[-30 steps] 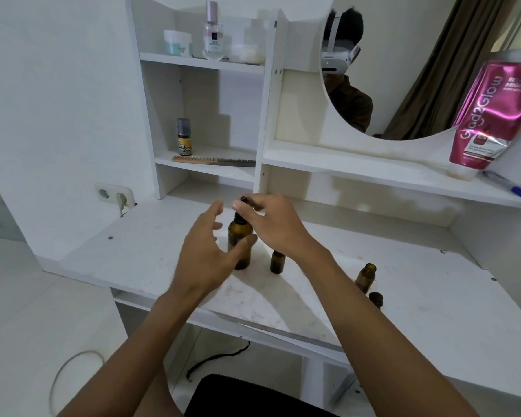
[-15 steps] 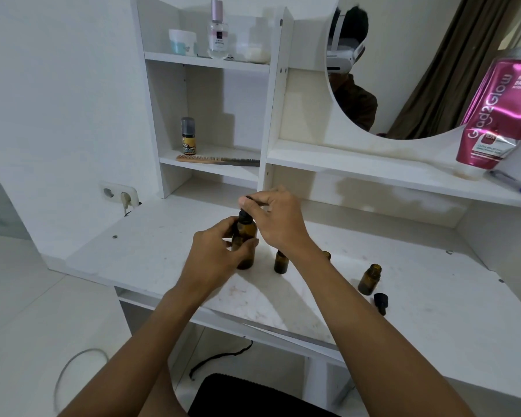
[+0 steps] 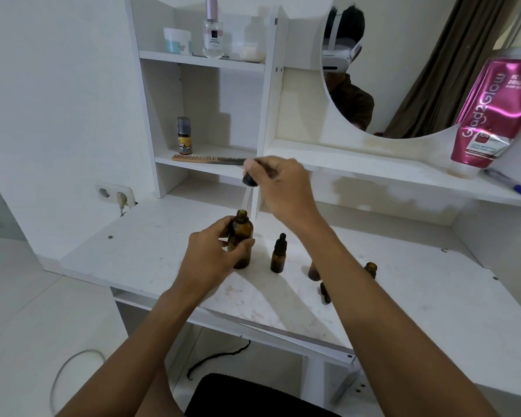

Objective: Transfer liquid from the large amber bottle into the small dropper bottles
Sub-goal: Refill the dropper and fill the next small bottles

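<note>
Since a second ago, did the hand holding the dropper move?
Yes. The right hand has lifted the dropper upward, out of the large amber bottle; it is now level with the comb shelf.

Gripping the large amber bottle (image 3: 242,233) with the left hand (image 3: 214,257), upright on the tabletop (image 3: 433,296), neck uncapped. Pinching a black dropper (image 3: 249,178) with the right hand (image 3: 283,188), fingers (image 3: 257,168) closed on its bulb, above that neck; glass tube pointing down, tip at the mouth, in or just over it, hard to tell. Just right of the big bottle, standing capped, a small dropper bottle (image 3: 278,255). Further right, half hidden behind the right forearm, a second small bottle (image 3: 313,272); past the forearm, an uncapped small bottle (image 3: 370,268); nearer the front edge, a loose black cap (image 3: 325,293). Behind, on the shelf (image 3: 202,167), a comb (image 3: 208,159).
</note>
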